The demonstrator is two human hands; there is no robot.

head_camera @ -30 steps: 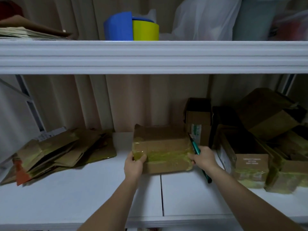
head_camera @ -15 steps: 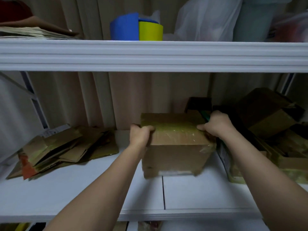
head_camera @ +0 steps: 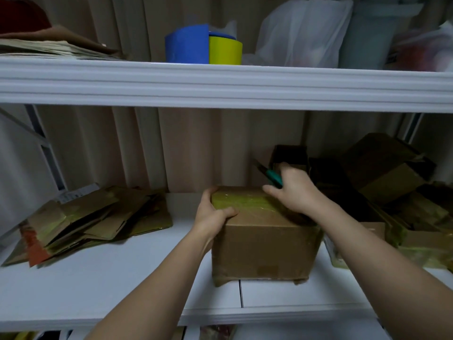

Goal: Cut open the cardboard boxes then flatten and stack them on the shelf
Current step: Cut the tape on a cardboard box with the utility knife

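Observation:
A closed cardboard box [head_camera: 263,246] stands on the white shelf [head_camera: 117,285] in the middle, its top sealed with yellowish tape. My left hand [head_camera: 212,214] grips the box's top left corner, thumb on the front face. Over the top right edge my right hand [head_camera: 293,190] holds a teal-handled cutter [head_camera: 269,175] whose tip points back and left, with its fingers resting on the box top. A pile of flattened cardboard [head_camera: 85,222] lies on the shelf at the left.
Several unopened and crumpled boxes [head_camera: 382,182] crowd the shelf's right side. The upper shelf [head_camera: 220,84] carries blue and yellow tape rolls [head_camera: 203,46], plastic bags [head_camera: 304,33] and papers [head_camera: 49,49]. A beige curtain hangs behind.
The box was tipped from lying low to standing upright with the taped face on top. My right hand has shifted onto the top edge, and the cutter now shows behind it.

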